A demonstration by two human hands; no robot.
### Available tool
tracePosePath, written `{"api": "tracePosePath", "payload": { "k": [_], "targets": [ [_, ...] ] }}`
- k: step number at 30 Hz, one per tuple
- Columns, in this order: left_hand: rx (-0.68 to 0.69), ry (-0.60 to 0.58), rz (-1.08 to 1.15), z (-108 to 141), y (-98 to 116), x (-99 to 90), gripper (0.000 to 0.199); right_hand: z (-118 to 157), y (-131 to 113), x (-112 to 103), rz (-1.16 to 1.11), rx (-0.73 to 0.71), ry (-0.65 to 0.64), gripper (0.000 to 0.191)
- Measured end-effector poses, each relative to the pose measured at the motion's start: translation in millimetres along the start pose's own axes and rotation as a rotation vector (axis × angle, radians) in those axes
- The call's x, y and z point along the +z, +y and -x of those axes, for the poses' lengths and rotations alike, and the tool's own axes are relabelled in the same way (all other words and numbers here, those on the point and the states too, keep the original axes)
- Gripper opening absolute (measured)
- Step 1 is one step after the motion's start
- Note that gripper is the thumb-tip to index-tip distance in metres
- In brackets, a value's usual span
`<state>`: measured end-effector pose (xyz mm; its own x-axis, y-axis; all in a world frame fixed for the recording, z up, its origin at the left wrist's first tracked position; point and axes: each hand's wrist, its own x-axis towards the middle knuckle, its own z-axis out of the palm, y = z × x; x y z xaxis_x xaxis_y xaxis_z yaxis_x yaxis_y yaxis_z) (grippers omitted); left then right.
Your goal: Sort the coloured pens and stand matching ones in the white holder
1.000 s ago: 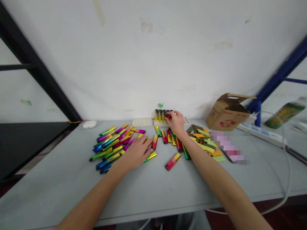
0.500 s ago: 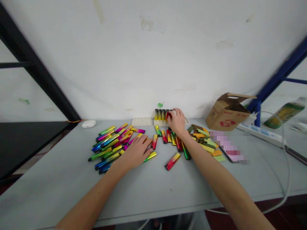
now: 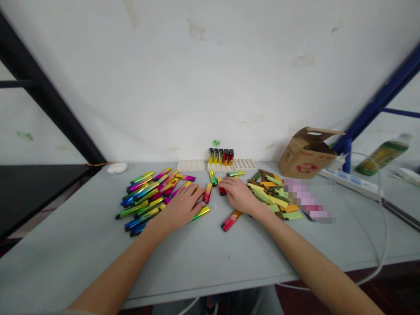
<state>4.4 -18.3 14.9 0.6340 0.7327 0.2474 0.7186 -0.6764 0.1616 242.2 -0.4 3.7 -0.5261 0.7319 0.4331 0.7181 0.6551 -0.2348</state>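
My left hand (image 3: 186,204) rests low over the right side of a pile of shiny multicoloured lighters (image 3: 144,192), its fingers spread. A yellow-green lighter (image 3: 201,213) lies by its thumb. My right hand (image 3: 239,194) is over the middle group, fingers stretched, their tips at a red lighter (image 3: 222,189); its palm hides other lighters beneath. Between the hands lies a red-yellow lighter (image 3: 208,193). Nearer me is another red lighter (image 3: 231,220), partly under my right hand. Several lighters (image 3: 220,156) stand upright in a white holed tray (image 3: 211,167) at the wall.
More holed trays flank it, a left tray (image 3: 190,165) and a right tray (image 3: 245,164). Matte green, yellow and orange lighters (image 3: 274,197) lie right, beside a blurred pink flat object (image 3: 306,199). Behind are an open cardboard box (image 3: 306,155), power strip (image 3: 351,180) and white case (image 3: 117,168).
My right hand has come back from the upright lighters to those lying on the table. More red lighters now show standing in the tray. My left hand stays nearly in place.
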Motion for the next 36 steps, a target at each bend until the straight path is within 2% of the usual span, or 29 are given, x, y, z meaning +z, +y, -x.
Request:
{"api": "tracePosePath", "payload": {
  "k": [5,12,16,21,25,31,34,36],
  "targets": [
    [-0.005,-0.026,-0.007,0,0,-0.7,0.033,6,-13,-2,0.044,0.031,-0.081,0.047],
    [0.004,-0.004,0.011,0,-1,0.9,0.031,3,-16,-4,0.032,-0.110,-0.090,0.052],
    [-0.005,-0.011,0.000,0,-2,2.0,0.030,4,-17,-4,0.057,-0.119,-0.145,0.045],
    [-0.003,0.000,0.013,0,-2,1.7,0.029,3,-20,-9,0.006,-0.098,-0.153,0.029],
    [0.005,-0.005,0.013,0,-1,0.0,0.029,1,-19,-15,-0.111,-0.110,-0.166,0.025],
    [0.007,-0.020,-0.014,0,-2,0.4,0.030,3,-17,-26,-0.292,-0.096,-0.265,0.014],
    [0.004,-0.032,-0.037,0,-1,0.5,0.032,5,-16,-29,-0.583,0.043,-0.209,0.006],
    [0.001,-0.038,-0.042,-1,-1,0.2,0.034,5,-17,-31,-0.849,0.169,-0.118,0.014]
  ]
}}
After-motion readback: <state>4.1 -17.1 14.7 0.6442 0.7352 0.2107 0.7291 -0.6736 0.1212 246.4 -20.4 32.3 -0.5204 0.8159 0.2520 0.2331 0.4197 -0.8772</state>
